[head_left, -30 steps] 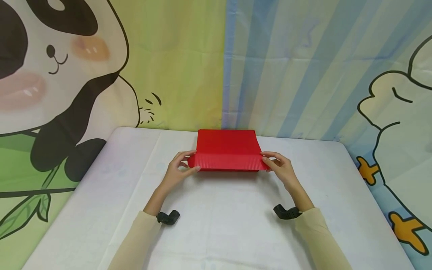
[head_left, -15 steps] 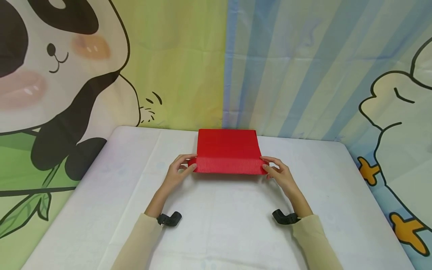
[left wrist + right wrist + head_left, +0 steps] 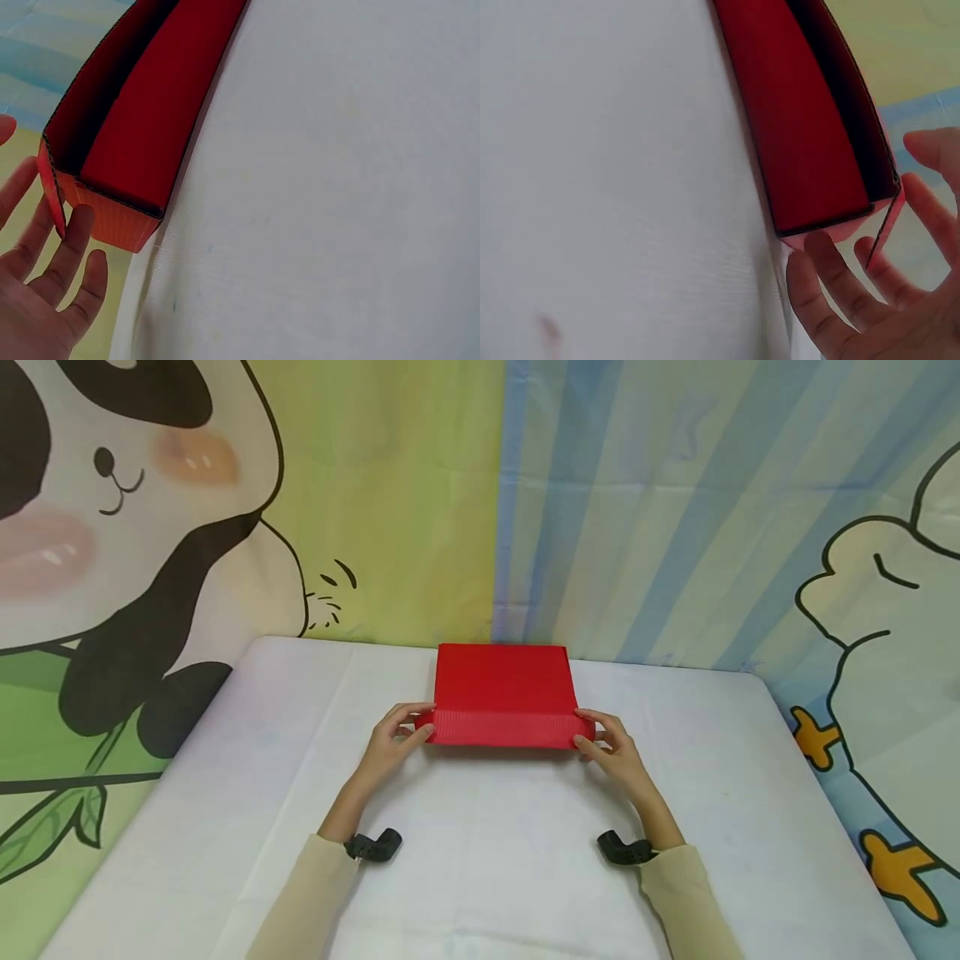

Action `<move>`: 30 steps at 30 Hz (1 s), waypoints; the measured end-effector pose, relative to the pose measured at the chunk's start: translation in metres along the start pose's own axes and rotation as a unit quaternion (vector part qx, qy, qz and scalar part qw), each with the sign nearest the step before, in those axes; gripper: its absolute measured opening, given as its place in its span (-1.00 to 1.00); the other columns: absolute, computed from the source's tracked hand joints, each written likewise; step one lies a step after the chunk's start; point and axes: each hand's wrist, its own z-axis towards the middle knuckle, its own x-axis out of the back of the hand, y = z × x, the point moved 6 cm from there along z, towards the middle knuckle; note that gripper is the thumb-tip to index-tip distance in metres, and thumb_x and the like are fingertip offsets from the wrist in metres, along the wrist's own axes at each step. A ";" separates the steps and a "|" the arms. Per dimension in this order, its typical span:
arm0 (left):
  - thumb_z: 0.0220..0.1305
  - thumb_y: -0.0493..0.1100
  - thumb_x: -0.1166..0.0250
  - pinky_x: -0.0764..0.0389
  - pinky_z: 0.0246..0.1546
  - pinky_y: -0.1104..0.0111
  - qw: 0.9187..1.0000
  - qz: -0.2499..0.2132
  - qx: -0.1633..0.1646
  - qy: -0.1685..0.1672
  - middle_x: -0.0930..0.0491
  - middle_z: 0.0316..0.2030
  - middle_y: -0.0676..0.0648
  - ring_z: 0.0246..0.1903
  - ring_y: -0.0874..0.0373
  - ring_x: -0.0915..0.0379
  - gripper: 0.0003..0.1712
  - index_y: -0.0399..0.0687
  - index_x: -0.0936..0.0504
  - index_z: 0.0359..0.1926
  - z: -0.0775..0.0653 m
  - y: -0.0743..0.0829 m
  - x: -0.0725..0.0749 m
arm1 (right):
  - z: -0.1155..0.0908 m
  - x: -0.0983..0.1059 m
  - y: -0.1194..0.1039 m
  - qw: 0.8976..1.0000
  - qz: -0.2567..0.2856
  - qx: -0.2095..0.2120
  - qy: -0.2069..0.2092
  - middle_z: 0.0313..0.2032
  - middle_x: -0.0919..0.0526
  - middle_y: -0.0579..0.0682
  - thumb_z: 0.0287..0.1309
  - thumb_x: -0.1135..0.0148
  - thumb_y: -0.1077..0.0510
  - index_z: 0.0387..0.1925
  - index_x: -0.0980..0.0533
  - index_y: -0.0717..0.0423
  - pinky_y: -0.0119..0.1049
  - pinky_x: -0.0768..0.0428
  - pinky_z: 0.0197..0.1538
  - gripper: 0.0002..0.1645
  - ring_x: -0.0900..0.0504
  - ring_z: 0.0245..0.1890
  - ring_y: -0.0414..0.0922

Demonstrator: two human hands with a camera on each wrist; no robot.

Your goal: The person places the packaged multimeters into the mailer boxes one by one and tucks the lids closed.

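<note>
A red cardboard box (image 3: pixel 504 677) lies near the far edge of the table, its lid's ribbed front flap (image 3: pixel 504 729) folded down toward me. At the flap's left end my left hand (image 3: pixel 393 739) holds the corner, thumb in front and index finger behind. My right hand (image 3: pixel 617 750) grips the opposite corner in much the same way. From the left wrist, a gap shows between the flap and the box's front wall (image 3: pixel 154 112), with fingers around a side tab (image 3: pixel 50 187). The right wrist view shows another tab (image 3: pixel 886 229) among the right fingers.
A white cloth (image 3: pixel 495 860) covers the table. Behind it hangs a printed curtain (image 3: pixel 420 510) with a panda at left and a white cartoon figure at right. Each wrist wears a black camera mount (image 3: pixel 375 845).
The front flap has tipped further down, and both hands have lowered slightly with it. My right hand has also shifted a little to the left.
</note>
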 end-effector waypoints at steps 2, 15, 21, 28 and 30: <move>0.29 -0.30 -0.28 -0.52 -0.10 0.30 1.000 0.006 0.000 -0.005 -0.49 0.12 -0.29 0.04 -0.24 -0.46 -0.58 -0.31 -0.53 0.16 -0.002 0.010 0.000 | -0.001 -0.002 0.000 1.000 -0.019 0.014 0.012 0.22 -0.29 0.13 0.24 -0.26 0.29 0.27 -0.39 0.20 -0.38 -0.66 -0.27 -0.43 -0.55 -0.20 -0.12; 0.30 -0.24 -0.30 -0.51 -0.12 0.45 1.000 0.006 -0.002 0.007 -0.53 0.08 -0.14 -0.08 0.04 -0.49 -0.63 -0.13 -0.58 0.13 -0.004 -0.013 -0.001 | 0.001 -0.004 0.000 0.999 -0.038 0.023 0.029 0.20 -0.26 0.21 0.23 -0.26 0.30 0.21 -0.46 0.25 -0.52 -0.51 -0.11 -0.50 -0.41 0.04 0.15; 0.29 -0.29 -0.29 -0.52 -0.17 0.43 1.000 0.016 -0.009 0.003 -0.50 0.09 -0.20 -0.11 -0.04 -0.48 -0.60 -0.16 -0.57 0.15 -0.004 -0.018 -0.003 | -0.002 -0.006 -0.010 0.999 -0.027 0.035 0.032 0.15 -0.26 0.28 0.23 -0.21 0.39 0.18 -0.42 0.41 -0.56 -0.54 -0.22 -0.52 -0.41 0.01 0.22; 0.30 -0.26 -0.29 -0.51 -0.21 0.49 1.000 0.027 -0.009 -0.005 -0.52 0.06 -0.09 -0.13 0.17 -0.47 -0.62 -0.05 -0.59 0.14 -0.005 -0.023 -0.004 | -0.008 -0.009 -0.021 0.999 -0.013 0.026 0.026 0.12 -0.29 0.30 0.24 -0.19 0.41 0.16 -0.41 0.48 -0.53 -0.58 -0.22 -0.54 -0.42 -0.02 0.18; 0.31 -0.26 -0.29 -0.51 -0.21 0.49 1.000 0.025 -0.015 -0.005 -0.52 0.06 -0.09 -0.13 0.17 -0.48 -0.64 -0.05 -0.59 0.13 -0.006 -0.024 -0.005 | -0.009 -0.009 -0.021 0.999 -0.013 0.024 0.025 0.12 -0.30 0.28 0.24 -0.18 0.41 0.16 -0.42 0.48 -0.51 -0.60 -0.21 -0.55 -0.43 -0.03 0.14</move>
